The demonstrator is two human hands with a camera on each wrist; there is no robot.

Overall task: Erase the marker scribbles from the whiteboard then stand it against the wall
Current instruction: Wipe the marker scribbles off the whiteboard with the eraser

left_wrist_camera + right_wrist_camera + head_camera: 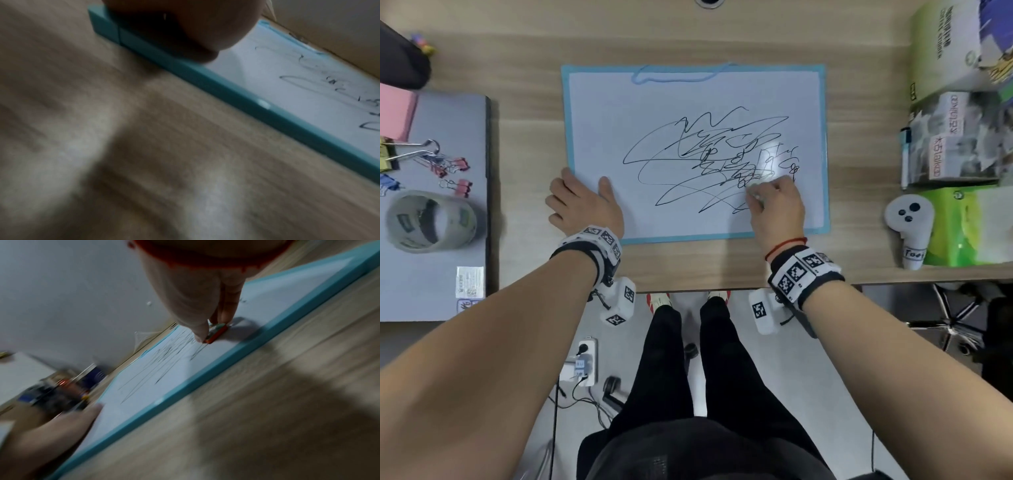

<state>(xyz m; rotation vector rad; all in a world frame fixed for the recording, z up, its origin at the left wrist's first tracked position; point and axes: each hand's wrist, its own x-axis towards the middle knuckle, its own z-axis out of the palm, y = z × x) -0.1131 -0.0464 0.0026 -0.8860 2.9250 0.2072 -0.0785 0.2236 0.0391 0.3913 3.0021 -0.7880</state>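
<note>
**Head view: eraser on the scribbles**

The whiteboard (688, 102) lies flat on the tabletop (517, 61), its black scribbles (705, 161) mostly toward its right half. The right hand (777, 209) pinches a small eraser (217, 333) pressed to the whiteboard at the scribbles' right end. The left hand (582, 202) rests flat, fingers spread, across the whiteboard's lower left corner. A tape roll (431, 221) sits well left of the whiteboard.

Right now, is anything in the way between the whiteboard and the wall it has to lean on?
Nothing visible. Only bare desk lies beyond the whiteboard. The boxes stand off to the right. The right hand holds an eraser on it.
</note>
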